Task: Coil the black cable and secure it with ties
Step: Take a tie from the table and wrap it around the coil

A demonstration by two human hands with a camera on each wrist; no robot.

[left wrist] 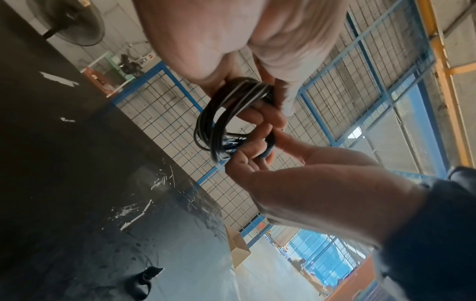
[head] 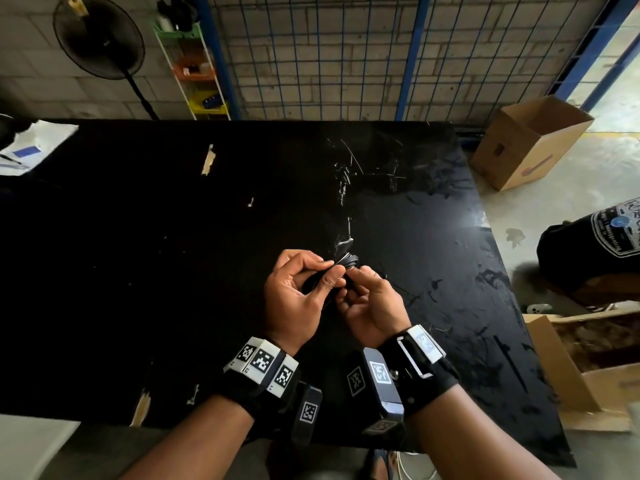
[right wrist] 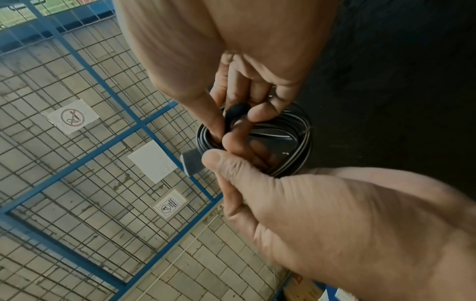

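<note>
while sheets of paper [head: 33, 150] lie at the far left corner of the black table [head: 173, 271], a standing fan [head: 98, 38] and a coloured shelf rack [head: 194, 64] stand beyond the far edge against a block wall, with a blue wire-mesh fence [head: 346, 57] running off to the right. near the middle of the table, toward its near edge, both hands are raised just above the surface and meet around the black cable [left wrist: 219, 122], which is wound into a small coil of several loops. the left hand [head: 294, 296] has its fingers curled round one side of the coil, thumb and fingertips pinching the loops together. the right hand [head: 372, 306] is closed on the other side, its thumb and forefinger pinching a black tie [right wrist: 235, 116] that wraps over the bundled loops; a flat grey tab [right wrist: 193, 163] sticks out beside the coil between the two thumbs. whether the tie is fully fastened cannot be told. to the right of the table, on the concrete floor, an open cardboard box [head: 526, 140] sits at the far side and another cardboard box [head: 571, 368] lies nearer.
</note>
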